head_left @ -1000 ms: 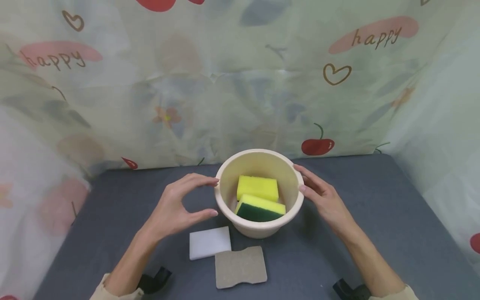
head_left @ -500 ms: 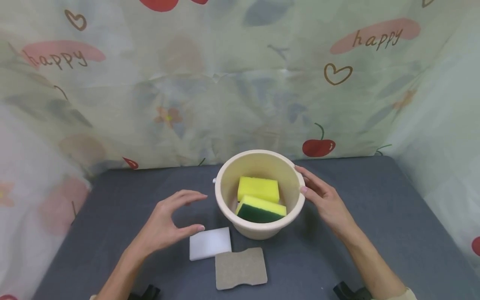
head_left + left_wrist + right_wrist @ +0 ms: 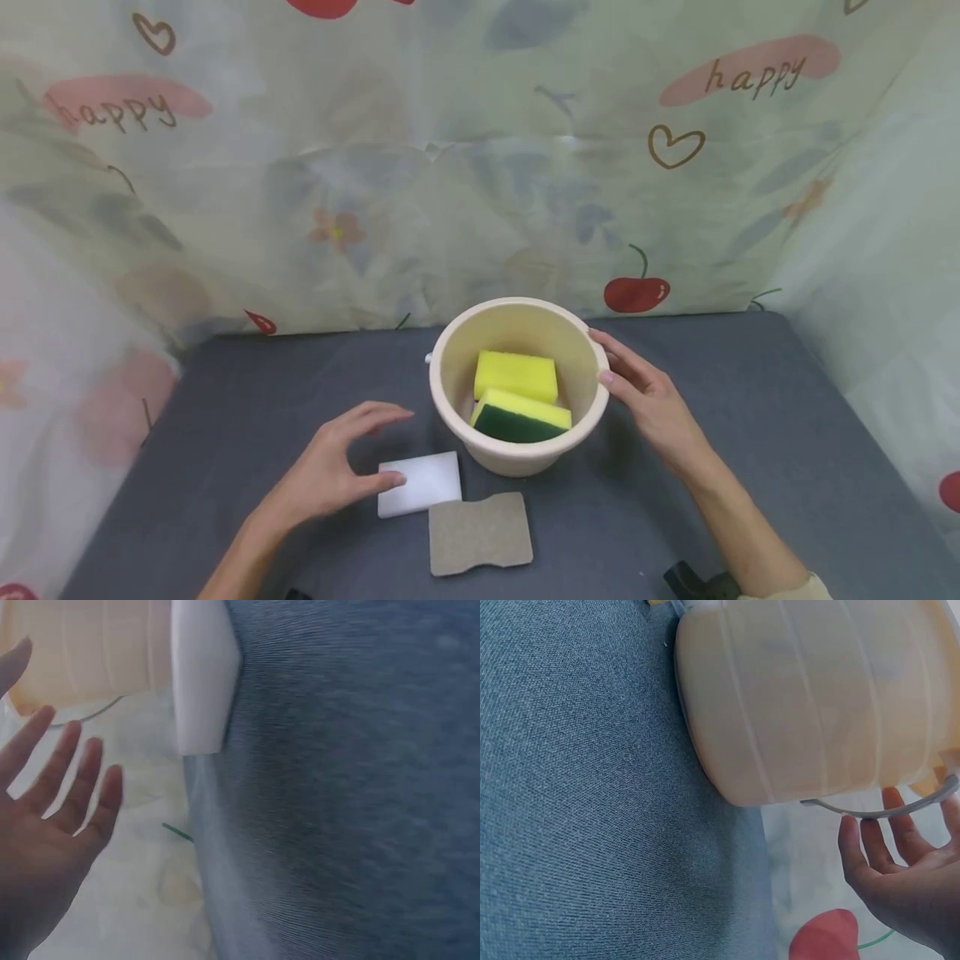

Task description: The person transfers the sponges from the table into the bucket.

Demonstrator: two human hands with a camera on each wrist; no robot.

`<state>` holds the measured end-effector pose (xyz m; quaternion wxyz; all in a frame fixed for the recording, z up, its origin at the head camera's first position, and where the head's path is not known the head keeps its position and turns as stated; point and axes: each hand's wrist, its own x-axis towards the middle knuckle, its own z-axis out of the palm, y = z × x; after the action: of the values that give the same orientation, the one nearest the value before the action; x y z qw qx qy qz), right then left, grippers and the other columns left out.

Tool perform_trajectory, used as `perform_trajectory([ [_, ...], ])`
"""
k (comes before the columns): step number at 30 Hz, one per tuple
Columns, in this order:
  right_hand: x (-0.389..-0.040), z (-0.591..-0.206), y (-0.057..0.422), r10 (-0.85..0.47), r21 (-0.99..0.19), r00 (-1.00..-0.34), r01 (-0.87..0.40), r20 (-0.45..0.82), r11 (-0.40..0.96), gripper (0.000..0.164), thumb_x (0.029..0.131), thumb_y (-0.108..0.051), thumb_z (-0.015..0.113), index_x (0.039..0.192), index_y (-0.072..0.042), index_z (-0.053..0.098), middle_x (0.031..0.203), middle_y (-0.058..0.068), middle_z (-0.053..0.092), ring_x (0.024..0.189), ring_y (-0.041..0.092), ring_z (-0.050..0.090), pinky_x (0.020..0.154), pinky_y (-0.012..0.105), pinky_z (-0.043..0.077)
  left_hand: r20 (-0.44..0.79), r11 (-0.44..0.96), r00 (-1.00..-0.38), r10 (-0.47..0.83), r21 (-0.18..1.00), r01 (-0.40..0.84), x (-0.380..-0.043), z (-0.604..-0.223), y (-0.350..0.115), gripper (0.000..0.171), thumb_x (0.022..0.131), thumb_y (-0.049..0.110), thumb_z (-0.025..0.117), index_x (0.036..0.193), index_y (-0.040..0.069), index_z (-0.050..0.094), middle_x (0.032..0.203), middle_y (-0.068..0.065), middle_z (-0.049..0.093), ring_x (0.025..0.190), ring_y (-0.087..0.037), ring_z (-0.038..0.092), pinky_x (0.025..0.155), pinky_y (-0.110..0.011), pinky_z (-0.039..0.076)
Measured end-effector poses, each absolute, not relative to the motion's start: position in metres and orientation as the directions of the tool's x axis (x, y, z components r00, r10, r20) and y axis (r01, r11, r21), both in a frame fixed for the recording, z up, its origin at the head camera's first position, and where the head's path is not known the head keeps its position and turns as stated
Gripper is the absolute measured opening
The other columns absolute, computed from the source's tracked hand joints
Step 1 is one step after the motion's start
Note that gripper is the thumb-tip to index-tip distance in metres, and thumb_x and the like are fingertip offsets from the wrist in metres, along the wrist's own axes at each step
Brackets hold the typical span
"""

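Two yellow sponges (image 3: 521, 421) are sitting inside the cream bucket (image 3: 517, 462), the right hand (image 3: 654, 406) gripping its right side, while a white sponge (image 3: 429, 490) and notched grey-brown pad (image 3: 480, 535) are lying outside before it, the left hand (image 3: 327, 468) hovering relaxed, empty, to its left.

Two sponges (image 3: 521, 402) lie in the bucket (image 3: 513, 463).

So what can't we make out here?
Floor of the bucket: head view, mostly under the front sponge and rear sponge.
Rest of the white block: left wrist view, past the top edge.
Part of the right hand: right wrist view, past the right edge.
Thumb base of the left hand: left wrist view, past the left edge.
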<state>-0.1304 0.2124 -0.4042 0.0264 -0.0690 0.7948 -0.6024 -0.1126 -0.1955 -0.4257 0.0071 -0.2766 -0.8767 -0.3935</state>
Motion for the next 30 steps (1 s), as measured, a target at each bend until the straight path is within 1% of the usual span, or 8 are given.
perform_trajectory([
  [4, -0.131, -0.403, 0.212, -0.136, -0.961, -0.99, -0.071, 0.035, 0.266, 0.052, 0.102, -0.032, 0.058, 0.151, -0.033, 0.043, 0.149, 0.001, 0.048, 0.132, 0.02, 0.047, 0.111, 0.051, 0.035, 0.079, 0.562, -0.848, 0.524, 0.715, 0.415, -0.111, -0.433, -0.197, 0.072, 0.072, 0.028, 0.091, 0.136, 0.029, 0.059, 0.132, 0.011, 0.057, 0.12, -0.016, 0.056, 0.092, -0.043, 0.052],
  [8, -0.131, -0.402, 0.211, -0.139, -0.961, -0.99, -0.075, 0.038, 0.268, 0.052, 0.102, -0.032, 0.058, 0.151, -0.034, 0.043, 0.15, -0.001, 0.046, 0.134, 0.019, 0.046, 0.112, 0.051, 0.034, -0.023, 0.596, -0.834, 0.551, 0.711, 0.374, -0.109, -0.44, -0.2, 0.076, 0.071, 0.035, 0.091, 0.139, 0.022, 0.058, 0.134, 0.01, 0.055, 0.122, -0.017, 0.055, 0.097, -0.044, 0.05],
  [11, -0.132, -0.402, 0.211, -0.137, -0.96, -0.99, -0.072, 0.035, 0.27, 0.052, 0.102, -0.032, 0.058, 0.151, -0.034, 0.043, 0.15, -0.002, 0.047, 0.133, 0.018, 0.046, 0.111, 0.047, 0.036, -0.038, 0.606, -0.826, 0.562, 0.699, 0.38, -0.108, -0.444, -0.2, 0.078, 0.071, 0.039, 0.09, 0.139, 0.021, 0.057, 0.135, 0.008, 0.055, 0.123, -0.018, 0.054, 0.099, -0.048, 0.047],
  [18, -0.131, -0.402, 0.212, -0.13, -0.958, -0.991, -0.071, 0.036, 0.277, 0.052, 0.101, -0.034, 0.058, 0.151, -0.034, 0.043, 0.149, -0.001, 0.047, 0.132, 0.017, 0.047, 0.104, 0.025, 0.04, -0.053, 0.619, -0.822, 0.567, 0.686, 0.383, -0.108, -0.45, -0.198, 0.08, 0.071, 0.042, 0.089, 0.14, 0.021, 0.056, 0.135, 0.007, 0.056, 0.121, -0.017, 0.055, 0.099, -0.048, 0.046],
  [21, -0.131, -0.402, 0.212, -0.127, -0.958, -0.991, -0.071, 0.036, 0.277, 0.052, 0.101, -0.034, 0.058, 0.151, -0.034, 0.043, 0.15, 0.0, 0.047, 0.132, 0.017, 0.047, 0.106, 0.029, 0.041, -0.072, 0.64, -0.813, 0.577, 0.659, 0.396, -0.108, -0.453, -0.195, 0.079, 0.07, 0.042, 0.09, 0.139, 0.022, 0.058, 0.134, 0.007, 0.058, 0.121, -0.017, 0.052, 0.099, -0.047, 0.045],
  [25, -0.131, -0.401, 0.212, -0.133, -0.962, -0.991, -0.06, 0.025, 0.268, 0.053, 0.101, -0.034, 0.058, 0.152, -0.034, 0.042, 0.15, 0.0, 0.047, 0.133, 0.018, 0.046, 0.112, 0.047, 0.035, -0.06, 0.653, -0.801, 0.596, 0.617, 0.44, -0.108, -0.456, -0.189, 0.079, 0.067, 0.038, 0.091, 0.138, 0.02, 0.059, 0.132, 0.005, 0.059, 0.119, -0.018, 0.048, 0.096, -0.043, 0.044],
  [26, -0.131, -0.401, 0.212, -0.136, -0.962, -0.99, -0.058, 0.023, 0.265, 0.053, 0.101, -0.034, 0.058, 0.152, -0.033, 0.042, 0.15, 0.0, 0.047, 0.133, 0.018, 0.046, 0.112, 0.049, 0.034, -0.06, 0.656, -0.8, 0.597, 0.611, 0.443, -0.107, -0.456, -0.188, 0.08, 0.066, 0.036, 0.092, 0.138, 0.02, 0.059, 0.132, 0.005, 0.058, 0.119, -0.018, 0.047, 0.096, -0.043, 0.044],
  [30, -0.131, -0.4, 0.212, -0.147, -0.963, -0.989, -0.061, 0.022, 0.264, 0.052, 0.102, -0.033, 0.058, 0.152, -0.033, 0.042, 0.149, -0.001, 0.047, 0.133, 0.018, 0.046, 0.11, 0.039, 0.038, -0.083, 0.682, -0.806, 0.587, 0.587, 0.436, -0.107, -0.456, -0.184, 0.079, 0.066, 0.029, 0.093, 0.137, 0.019, 0.06, 0.13, 0.003, 0.057, 0.118, -0.019, 0.047, 0.094, -0.044, 0.044],
])
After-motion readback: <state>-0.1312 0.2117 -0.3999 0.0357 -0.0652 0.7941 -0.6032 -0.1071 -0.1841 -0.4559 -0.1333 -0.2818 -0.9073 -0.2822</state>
